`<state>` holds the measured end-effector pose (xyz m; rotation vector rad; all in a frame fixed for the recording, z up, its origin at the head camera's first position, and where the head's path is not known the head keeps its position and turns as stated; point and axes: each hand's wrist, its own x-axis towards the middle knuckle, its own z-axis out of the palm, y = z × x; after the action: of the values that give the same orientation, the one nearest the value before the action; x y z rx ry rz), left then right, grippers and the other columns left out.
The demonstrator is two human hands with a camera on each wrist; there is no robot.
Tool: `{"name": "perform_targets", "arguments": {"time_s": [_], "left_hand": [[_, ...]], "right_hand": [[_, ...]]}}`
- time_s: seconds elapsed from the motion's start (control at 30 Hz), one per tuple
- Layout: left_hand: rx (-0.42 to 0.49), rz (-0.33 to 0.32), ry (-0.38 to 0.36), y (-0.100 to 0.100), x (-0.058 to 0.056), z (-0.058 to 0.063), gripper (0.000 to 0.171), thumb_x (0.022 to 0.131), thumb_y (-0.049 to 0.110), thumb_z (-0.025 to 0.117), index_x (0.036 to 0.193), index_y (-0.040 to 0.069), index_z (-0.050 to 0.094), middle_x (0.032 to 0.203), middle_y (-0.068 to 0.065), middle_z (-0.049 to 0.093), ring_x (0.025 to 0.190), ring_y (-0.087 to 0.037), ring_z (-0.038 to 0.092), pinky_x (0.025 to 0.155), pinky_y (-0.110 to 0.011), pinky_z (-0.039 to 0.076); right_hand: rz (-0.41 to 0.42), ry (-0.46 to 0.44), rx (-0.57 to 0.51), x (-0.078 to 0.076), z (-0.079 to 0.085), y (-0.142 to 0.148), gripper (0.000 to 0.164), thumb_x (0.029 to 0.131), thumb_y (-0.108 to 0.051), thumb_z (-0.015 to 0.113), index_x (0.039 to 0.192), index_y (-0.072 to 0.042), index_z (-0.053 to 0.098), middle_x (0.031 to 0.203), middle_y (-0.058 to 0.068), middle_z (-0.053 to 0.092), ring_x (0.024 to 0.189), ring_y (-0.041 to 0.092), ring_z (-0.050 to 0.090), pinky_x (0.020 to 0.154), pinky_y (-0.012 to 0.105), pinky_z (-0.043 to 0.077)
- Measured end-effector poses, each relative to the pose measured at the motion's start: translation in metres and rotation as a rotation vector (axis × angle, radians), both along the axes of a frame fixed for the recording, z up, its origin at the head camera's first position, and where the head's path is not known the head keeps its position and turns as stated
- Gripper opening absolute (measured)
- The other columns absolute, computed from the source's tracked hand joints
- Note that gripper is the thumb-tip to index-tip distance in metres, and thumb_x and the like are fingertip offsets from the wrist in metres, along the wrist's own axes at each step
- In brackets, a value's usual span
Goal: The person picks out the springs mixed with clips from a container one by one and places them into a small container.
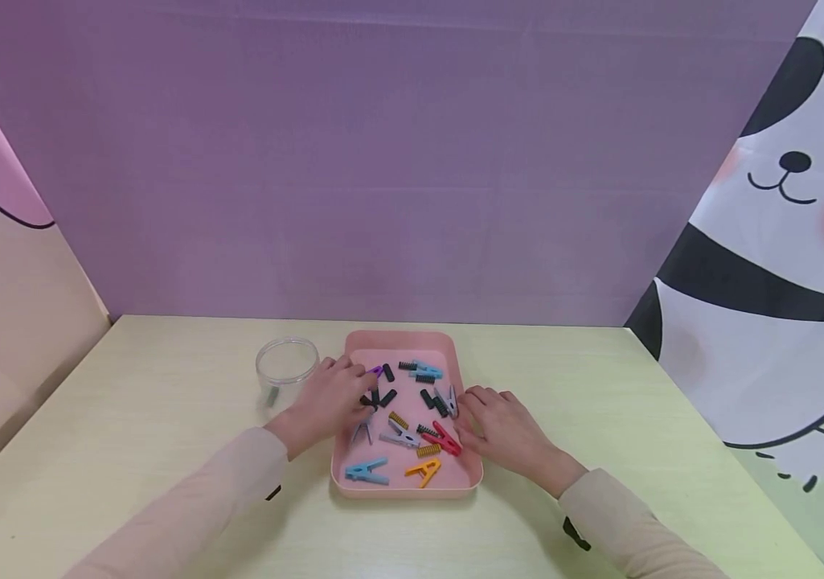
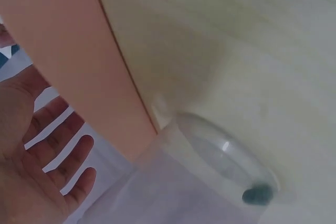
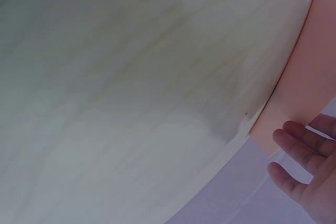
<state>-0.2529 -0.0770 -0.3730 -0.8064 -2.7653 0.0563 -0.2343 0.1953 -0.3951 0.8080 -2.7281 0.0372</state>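
Observation:
A pink tray holds clothespins, springs and small black pieces. My left hand reaches over the tray's left wall, fingers loosely spread, its thumb and index fingertips close to black pieces and a purple clothespin. In the left wrist view, that hand shows relaxed, separated fingers; the tray wall hides part of it. My right hand rests at the tray's right wall beside a red clothespin. The right wrist view shows its fingers loosely bent against the outer wall.
A clear round jar with one dark piece in it stands left of the tray, close to my left hand. Blue and yellow clothespins lie at the tray's near end. A purple backdrop rises behind the table.

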Motion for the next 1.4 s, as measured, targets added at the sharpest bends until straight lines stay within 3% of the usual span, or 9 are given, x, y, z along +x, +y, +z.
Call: {"name": "perform_targets", "arguments": {"time_s": [0.37, 0.73, 1.4], "left_hand": [[-0.017, 0.068, -0.058, 0.008, -0.004, -0.013, 0.040, 0.079, 0.043, 0.067, 0.110, 0.018, 0.062, 0.106, -0.002, 0.064, 0.093, -0.020, 0.048, 0.082, -0.036, 0.040], [-0.008, 0.116, -0.045, 0.012, -0.007, -0.021, 0.048, 0.079, 0.049, 0.064, 0.115, 0.017, 0.061, 0.113, -0.005, 0.064, 0.099, -0.022, 0.050, 0.083, -0.038, 0.041], [0.067, 0.173, -0.084, 0.018, -0.012, -0.027, 0.043, 0.079, 0.042, 0.066, 0.112, 0.015, 0.063, 0.103, -0.005, 0.066, 0.089, -0.020, 0.049, 0.078, -0.036, 0.041]], "right_hand": [[-0.016, -0.017, 0.009, 0.001, 0.001, -0.001, 0.041, 0.082, -0.035, 0.062, 0.113, -0.009, 0.058, 0.110, 0.004, 0.060, 0.099, 0.019, 0.056, 0.084, 0.039, 0.047], [-0.010, -0.008, 0.011, 0.000, 0.000, -0.001, 0.040, 0.082, -0.035, 0.062, 0.112, -0.009, 0.059, 0.109, 0.004, 0.060, 0.098, 0.019, 0.056, 0.084, 0.039, 0.047], [-0.018, -0.015, 0.005, 0.001, 0.000, -0.001, 0.040, 0.082, -0.035, 0.062, 0.112, -0.008, 0.059, 0.110, 0.005, 0.060, 0.100, 0.020, 0.056, 0.085, 0.040, 0.047]]}}
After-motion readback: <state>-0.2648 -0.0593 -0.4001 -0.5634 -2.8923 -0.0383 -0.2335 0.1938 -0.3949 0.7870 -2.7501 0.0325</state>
